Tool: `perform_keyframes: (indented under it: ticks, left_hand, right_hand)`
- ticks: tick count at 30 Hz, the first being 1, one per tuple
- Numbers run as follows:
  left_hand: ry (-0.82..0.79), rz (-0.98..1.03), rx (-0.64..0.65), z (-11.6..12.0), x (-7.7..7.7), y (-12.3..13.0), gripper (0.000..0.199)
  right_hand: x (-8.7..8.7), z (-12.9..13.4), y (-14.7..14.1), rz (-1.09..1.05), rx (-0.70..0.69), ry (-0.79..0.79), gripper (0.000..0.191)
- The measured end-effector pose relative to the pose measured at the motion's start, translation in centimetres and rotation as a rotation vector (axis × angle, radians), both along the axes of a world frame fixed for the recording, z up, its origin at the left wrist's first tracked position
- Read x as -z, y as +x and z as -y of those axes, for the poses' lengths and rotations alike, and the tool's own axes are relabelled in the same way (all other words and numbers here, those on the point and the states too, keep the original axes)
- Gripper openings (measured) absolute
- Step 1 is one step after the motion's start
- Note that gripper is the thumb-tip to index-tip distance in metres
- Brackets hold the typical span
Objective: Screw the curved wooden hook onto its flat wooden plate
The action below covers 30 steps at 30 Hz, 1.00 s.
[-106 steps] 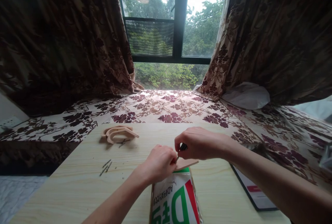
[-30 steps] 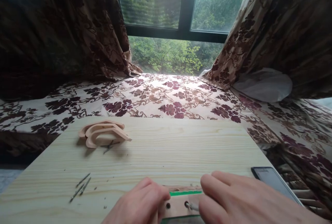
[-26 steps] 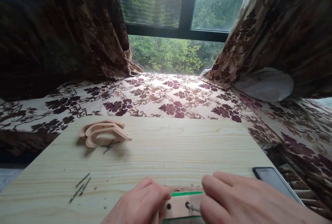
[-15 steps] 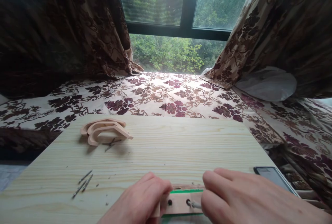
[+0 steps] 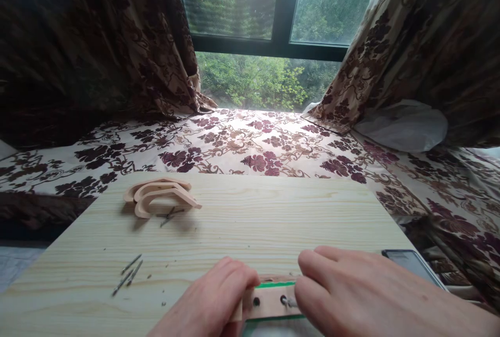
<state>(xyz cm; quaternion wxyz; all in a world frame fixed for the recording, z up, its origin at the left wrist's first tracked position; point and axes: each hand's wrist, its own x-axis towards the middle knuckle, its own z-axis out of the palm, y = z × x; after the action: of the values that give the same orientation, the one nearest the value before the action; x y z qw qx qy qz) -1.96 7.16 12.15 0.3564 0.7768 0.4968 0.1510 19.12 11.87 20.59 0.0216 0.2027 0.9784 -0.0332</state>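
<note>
A pale wooden strip [image 5: 269,303] with two dark holes lies at the table's front edge, over something green-edged [image 5: 273,286] that is mostly hidden. My left hand [image 5: 209,295] is closed around the strip's left end and presses it down. My right hand [image 5: 336,290] is closed on a thin metal shaft [image 5: 289,303]. The shaft's tip sits in the right-hand hole; its other end is hidden in my fingers, so I cannot tell its full shape. The left hole [image 5: 256,301] has nothing visibly sticking out.
Curved wooden pieces [image 5: 164,191] lie stacked at the table's back left, with screws [image 5: 170,216] beside them. More screws [image 5: 128,274] and dark bits are scattered at left. A phone [image 5: 410,266] lies at the right edge. Beyond the table [image 5: 289,212] is a floral-covered ledge [image 5: 250,139].
My right hand has shifted slightly left and up and rolled a little, with the shaft still in the same hole. My left hand has hardly moved.
</note>
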Motion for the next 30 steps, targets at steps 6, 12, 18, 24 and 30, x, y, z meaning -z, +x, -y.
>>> perform_keyframes:
  ticks: [6,12,18,24,30]
  left_hand:
    - [0.031,0.000,-0.022,-0.2,-0.3,0.0,0.013]
    - [0.028,-0.016,-0.025,-0.1,-0.4,0.5,0.014]
    - [0.159,0.062,-0.127,0.5,0.8,0.0,0.062]
    - [0.173,0.044,-0.112,0.6,1.7,-0.2,0.058]
    - [0.045,-0.037,-0.133,0.8,0.3,-0.2,0.059]
  right_hand:
    - [-0.2,0.2,0.1,-0.011,0.041,-0.051,0.011]
    - [-0.5,0.0,-0.2,-0.002,0.058,-0.090,0.010]
    - [-1.1,0.0,0.2,0.000,0.083,-0.088,0.009]
    - [-1.9,0.8,1.0,-0.066,0.125,-0.107,0.017]
    - [-2.3,1.4,0.1,0.081,0.138,-0.051,0.018]
